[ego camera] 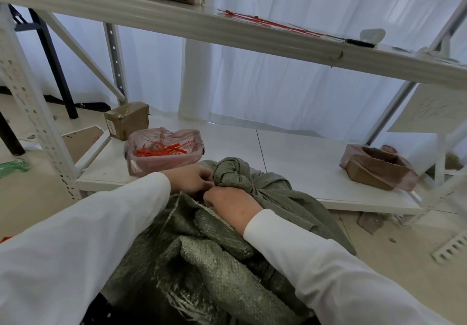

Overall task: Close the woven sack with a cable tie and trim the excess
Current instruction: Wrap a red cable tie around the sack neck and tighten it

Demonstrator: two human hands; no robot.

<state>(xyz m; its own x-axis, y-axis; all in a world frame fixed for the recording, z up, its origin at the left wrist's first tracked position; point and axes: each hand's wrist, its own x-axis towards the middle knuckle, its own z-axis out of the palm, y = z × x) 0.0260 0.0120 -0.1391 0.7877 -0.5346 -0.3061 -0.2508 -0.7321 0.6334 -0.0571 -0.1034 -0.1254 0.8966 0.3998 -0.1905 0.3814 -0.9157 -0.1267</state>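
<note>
The sack (227, 249) neck is pinched by both hands, left (192, 179) and right (231, 202); grip loosened, the bunched neck could spread before tying.

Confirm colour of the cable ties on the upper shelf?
Red, the cable ties lying loose on the upper shelf; head view.

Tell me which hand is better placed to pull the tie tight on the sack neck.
Probably the left hand: its fingers pinch at the gathered neck of the sack, while the right hand clamps the neck.
</note>
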